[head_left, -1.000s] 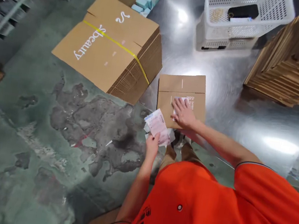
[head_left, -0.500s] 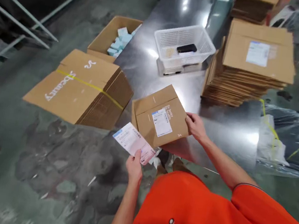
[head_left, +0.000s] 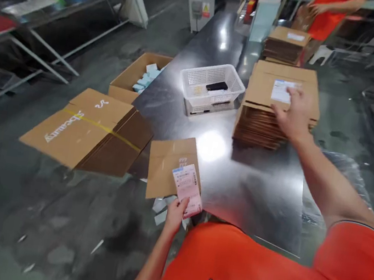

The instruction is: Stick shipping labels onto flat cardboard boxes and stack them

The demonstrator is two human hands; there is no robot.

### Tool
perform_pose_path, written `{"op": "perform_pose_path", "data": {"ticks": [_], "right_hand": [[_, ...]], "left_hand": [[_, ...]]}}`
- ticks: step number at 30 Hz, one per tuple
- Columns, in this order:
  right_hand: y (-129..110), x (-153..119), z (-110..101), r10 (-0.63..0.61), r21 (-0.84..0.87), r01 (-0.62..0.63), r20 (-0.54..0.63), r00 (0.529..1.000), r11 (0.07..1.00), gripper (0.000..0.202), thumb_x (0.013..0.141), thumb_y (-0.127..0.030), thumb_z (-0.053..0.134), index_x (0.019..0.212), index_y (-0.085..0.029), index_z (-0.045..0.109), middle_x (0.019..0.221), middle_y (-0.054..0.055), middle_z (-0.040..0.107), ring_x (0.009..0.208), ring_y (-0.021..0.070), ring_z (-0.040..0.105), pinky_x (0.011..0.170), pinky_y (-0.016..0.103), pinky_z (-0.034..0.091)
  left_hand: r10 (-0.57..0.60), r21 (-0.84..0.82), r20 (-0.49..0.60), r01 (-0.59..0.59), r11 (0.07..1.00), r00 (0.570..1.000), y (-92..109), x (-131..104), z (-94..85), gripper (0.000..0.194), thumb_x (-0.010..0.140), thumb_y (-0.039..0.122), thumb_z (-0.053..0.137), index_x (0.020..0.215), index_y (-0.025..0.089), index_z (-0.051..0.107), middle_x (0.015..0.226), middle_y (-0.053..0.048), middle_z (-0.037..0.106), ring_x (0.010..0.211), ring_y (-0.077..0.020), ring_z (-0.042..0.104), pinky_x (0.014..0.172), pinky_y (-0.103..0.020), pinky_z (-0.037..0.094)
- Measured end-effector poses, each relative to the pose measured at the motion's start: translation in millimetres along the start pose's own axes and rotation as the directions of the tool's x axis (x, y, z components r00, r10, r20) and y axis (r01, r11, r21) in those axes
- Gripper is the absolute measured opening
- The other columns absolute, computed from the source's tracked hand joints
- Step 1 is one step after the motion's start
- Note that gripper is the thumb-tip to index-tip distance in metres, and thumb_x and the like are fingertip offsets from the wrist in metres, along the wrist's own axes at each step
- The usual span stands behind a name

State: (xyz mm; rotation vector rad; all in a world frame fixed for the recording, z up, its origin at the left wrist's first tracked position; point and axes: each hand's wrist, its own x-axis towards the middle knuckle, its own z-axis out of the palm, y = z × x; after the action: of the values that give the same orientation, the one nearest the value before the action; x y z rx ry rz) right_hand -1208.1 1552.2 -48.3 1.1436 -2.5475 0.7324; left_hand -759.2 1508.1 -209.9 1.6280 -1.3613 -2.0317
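My left hand [head_left: 175, 215] pinches a small stack of printed shipping labels [head_left: 187, 189], white at the top and pinkish lower down. Behind the labels, a folded flat cardboard box [head_left: 163, 167] lies at the near edge of the metal table; part of its surface is hidden. Over to the right, my right hand [head_left: 295, 116] is slightly blurred, its fingers apart. It reaches over the stack of flat cardboard boxes [head_left: 258, 127], close to the white label [head_left: 280, 91] on the topmost one. Whether the fingertips touch the cardboard I cannot tell.
A white plastic basket [head_left: 211, 90] with a black phone [head_left: 216, 86] stands on the metal table [head_left: 164, 104]. To the left are a strapped bundle of cartons [head_left: 84, 130] and an open box [head_left: 126, 76] of pale blue packets. A co-worker [head_left: 326, 13] is beyond.
My right hand has left the flat box at the table's near edge and moved up and right to the stack. My left hand still holds the labels, now in front of the box. The view has tilted up.
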Motion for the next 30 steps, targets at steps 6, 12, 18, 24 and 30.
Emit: {"op": "perform_pose_path", "data": {"ticks": [6, 12, 18, 24, 30], "right_hand": [[-157, -153, 107, -0.545, 0.646, -0.22, 0.746, 0.382, 0.731, 0.04, 0.081, -0.054, 0.062, 0.099, -0.018, 0.065, 0.083, 0.002, 0.06, 0.072, 0.0154, 0.052, 0.062, 0.027, 0.043], [-197, -227, 141, -0.382, 0.493, -0.358, 0.86, 0.337, 0.793, 0.042, 0.087, -0.053, 0.052, 0.066, -0.017, 0.054, 0.057, -0.004, 0.045, 0.058, 0.0107, 0.04, 0.054, 0.024, 0.026], [-209, -253, 163, -0.413, 0.536, -0.183, 0.789, 0.455, 0.824, 0.018, 0.089, -0.033, 0.058, 0.09, -0.017, 0.066, 0.086, 0.005, 0.065, 0.081, 0.0178, 0.056, 0.071, 0.028, 0.038], [-201, -231, 238, -0.266, 0.289, 0.054, 0.773, 0.576, 0.956, 0.021, 0.093, -0.032, 0.058, 0.1, -0.016, 0.068, 0.099, 0.011, 0.067, 0.097, 0.0259, 0.057, 0.084, 0.038, 0.042], [-199, -212, 269, -0.305, 0.104, 0.337, 0.72, 0.624, 0.936, 0.068, 0.088, -0.043, 0.061, 0.148, -0.018, 0.04, 0.143, 0.019, 0.049, 0.126, 0.0401, 0.043, 0.098, 0.056, 0.036]], "left_hand": [[-0.097, -0.061, 0.101, 0.103, 0.993, 0.99, 4, -18, -7.2, 0.042, 0.061, 0.051, 0.078, 0.077, 0.013, 0.071, 0.073, -0.004, 0.069, 0.067, -0.0165, 0.06, 0.065, -0.027, 0.05], [0.038, -0.286, -0.02, -0.042, 0.957, 0.999, 22, -14, -39.8, 0.047, 0.062, 0.031, 0.081, 0.105, 0.017, 0.069, 0.104, -0.007, 0.072, 0.09, -0.0182, 0.065, 0.078, -0.026, 0.051], [-0.076, -0.156, -0.155, 0.052, 0.986, 0.985, -5, 23, -54.1, 0.033, 0.061, 0.042, 0.079, 0.061, 0.014, 0.062, 0.055, 0.005, 0.054, 0.055, -0.0085, 0.046, 0.052, -0.02, 0.035], [-0.235, -0.155, -0.017, 0.229, 0.961, 0.972, -69, 35, -66.4, 0.036, 0.053, 0.041, 0.082, 0.073, 0.014, 0.07, 0.068, -0.001, 0.067, 0.062, -0.0136, 0.057, 0.06, -0.024, 0.045], [-0.353, -0.096, 0.03, 0.354, 0.93, 0.935, -119, -22, -107.8, 0.028, 0.053, 0.037, 0.083, 0.064, 0.013, 0.072, 0.061, -0.004, 0.067, 0.065, -0.0205, 0.063, 0.069, -0.035, 0.052]]}}
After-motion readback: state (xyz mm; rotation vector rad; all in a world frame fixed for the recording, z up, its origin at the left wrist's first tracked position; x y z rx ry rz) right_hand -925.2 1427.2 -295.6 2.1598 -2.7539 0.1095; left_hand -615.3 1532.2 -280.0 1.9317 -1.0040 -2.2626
